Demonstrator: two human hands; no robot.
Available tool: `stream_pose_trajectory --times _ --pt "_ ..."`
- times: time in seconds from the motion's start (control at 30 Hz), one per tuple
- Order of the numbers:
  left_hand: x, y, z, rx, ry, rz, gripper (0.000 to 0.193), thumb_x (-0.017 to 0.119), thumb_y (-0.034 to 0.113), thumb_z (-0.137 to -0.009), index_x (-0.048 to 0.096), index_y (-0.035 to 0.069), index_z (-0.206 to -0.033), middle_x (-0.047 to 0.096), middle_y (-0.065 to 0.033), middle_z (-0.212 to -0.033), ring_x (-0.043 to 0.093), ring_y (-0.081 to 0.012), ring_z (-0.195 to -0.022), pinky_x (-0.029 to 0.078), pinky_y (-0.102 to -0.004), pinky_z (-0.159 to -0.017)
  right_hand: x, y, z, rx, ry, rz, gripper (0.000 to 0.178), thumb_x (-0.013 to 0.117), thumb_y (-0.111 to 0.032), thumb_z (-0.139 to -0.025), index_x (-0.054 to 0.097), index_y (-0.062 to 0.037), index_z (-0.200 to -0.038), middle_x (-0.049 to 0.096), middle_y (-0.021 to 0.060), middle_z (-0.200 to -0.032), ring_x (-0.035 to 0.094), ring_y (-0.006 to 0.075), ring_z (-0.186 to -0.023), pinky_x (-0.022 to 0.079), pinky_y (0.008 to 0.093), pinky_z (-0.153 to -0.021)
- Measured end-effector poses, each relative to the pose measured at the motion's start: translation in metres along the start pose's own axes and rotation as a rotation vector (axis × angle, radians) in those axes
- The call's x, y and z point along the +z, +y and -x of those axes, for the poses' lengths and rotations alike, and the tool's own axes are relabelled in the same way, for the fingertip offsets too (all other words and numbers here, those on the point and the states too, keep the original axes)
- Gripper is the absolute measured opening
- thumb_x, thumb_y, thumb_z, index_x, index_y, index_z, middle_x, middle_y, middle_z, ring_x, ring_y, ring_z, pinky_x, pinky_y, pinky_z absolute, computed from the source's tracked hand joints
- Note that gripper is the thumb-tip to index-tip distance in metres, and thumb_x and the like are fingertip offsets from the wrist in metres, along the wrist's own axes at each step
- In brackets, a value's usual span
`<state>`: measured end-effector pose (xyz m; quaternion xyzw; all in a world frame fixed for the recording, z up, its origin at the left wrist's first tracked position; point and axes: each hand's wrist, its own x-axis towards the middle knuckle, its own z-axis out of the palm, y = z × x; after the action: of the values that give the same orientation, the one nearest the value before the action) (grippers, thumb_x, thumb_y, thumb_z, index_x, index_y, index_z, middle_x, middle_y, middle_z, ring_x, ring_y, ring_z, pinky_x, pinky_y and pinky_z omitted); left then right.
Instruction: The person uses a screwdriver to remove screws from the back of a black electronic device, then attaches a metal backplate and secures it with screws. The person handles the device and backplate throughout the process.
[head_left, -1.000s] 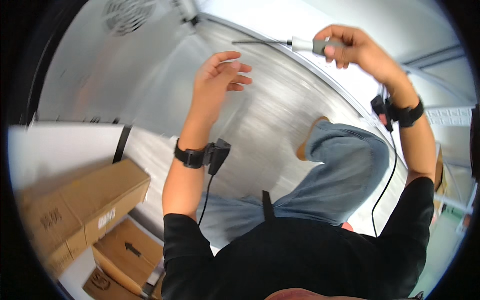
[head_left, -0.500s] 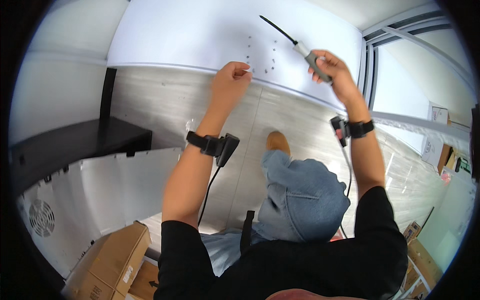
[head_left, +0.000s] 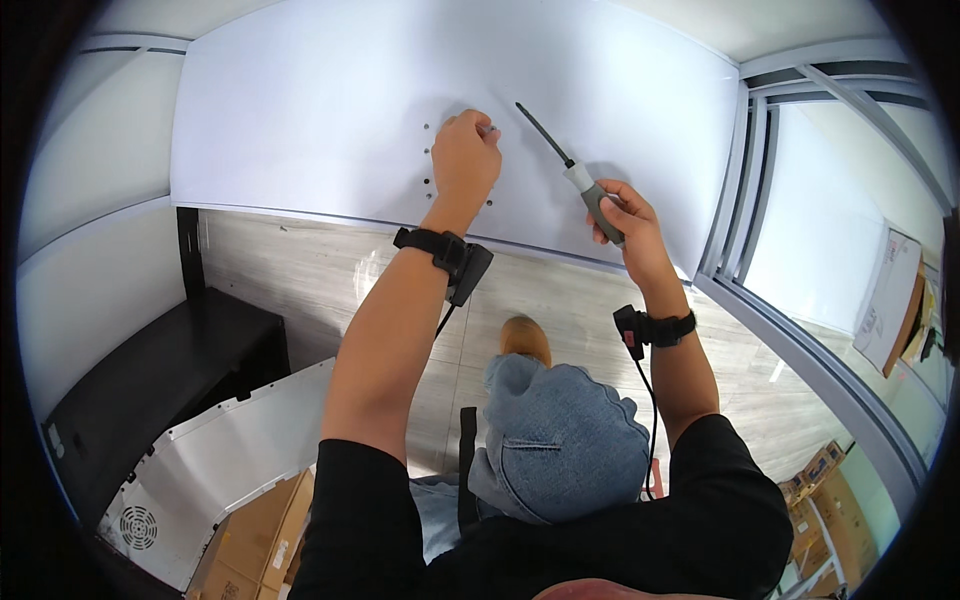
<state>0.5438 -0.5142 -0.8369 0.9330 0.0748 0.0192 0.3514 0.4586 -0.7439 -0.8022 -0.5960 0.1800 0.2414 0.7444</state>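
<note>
My right hand (head_left: 622, 222) is wrapped round the grey handle of a screwdriver (head_left: 582, 184). Its dark shaft points up and left over the white tabletop (head_left: 300, 130), the tip near the middle. Over the table, left of the screwdriver, is my left hand (head_left: 466, 165), its fingers curled into a pinch. A small grey piece shows at those fingertips; I cannot tell whether it is held or lies on the table. Several small screws (head_left: 427, 151) lie in a row left of this hand, and another screw (head_left: 490, 203) lies below its wrist. The hand hides the table beneath it.
Metal frame rails (head_left: 745, 180) stand along the right side. Below the table on the left are a black bench-like unit (head_left: 170, 350) and a white perforated metal panel (head_left: 240, 420) above a cardboard box (head_left: 250, 540). Cables hang from both wrist straps.
My left hand has moved from the table's front edge to over the screws. The view has shifted so more tabletop shows. My right hand still holds the screwdriver, now lower in view.
</note>
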Motion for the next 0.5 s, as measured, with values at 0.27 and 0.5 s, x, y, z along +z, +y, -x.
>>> stream_pose_trajectory --times 0.27,0.5 --pt "-0.060 0.020 0.013 -0.515 -0.126 0.957 0.011 0.060 0.009 -0.091 0.060 0.000 -0.096 0.066 -0.0151 -0.100 0.067 -0.0257 -0.083 0.055 -0.0336 -0.074 0.017 -0.022 -0.001 -0.082 -0.119 0.091 0.025 0.059 -0.012 -0.091 0.061 -0.0037 -0.115 0.059 0.0040 -0.082 0.053 0.0101 -0.065 0.044 0.0240 -0.061" --pt "-0.166 -0.020 0.068 -0.665 -0.004 1.406 0.010 0.053 0.009 -0.096 0.055 0.002 -0.103 0.066 -0.0144 -0.098 0.067 -0.0250 -0.092 0.057 -0.0322 -0.083 0.082 -0.053 0.003 -0.112 -0.369 0.329 0.026 0.061 -0.011 -0.089 0.061 -0.0036 -0.114 0.059 0.0011 -0.076 0.049 0.0076 -0.058 0.040 0.0218 -0.055"
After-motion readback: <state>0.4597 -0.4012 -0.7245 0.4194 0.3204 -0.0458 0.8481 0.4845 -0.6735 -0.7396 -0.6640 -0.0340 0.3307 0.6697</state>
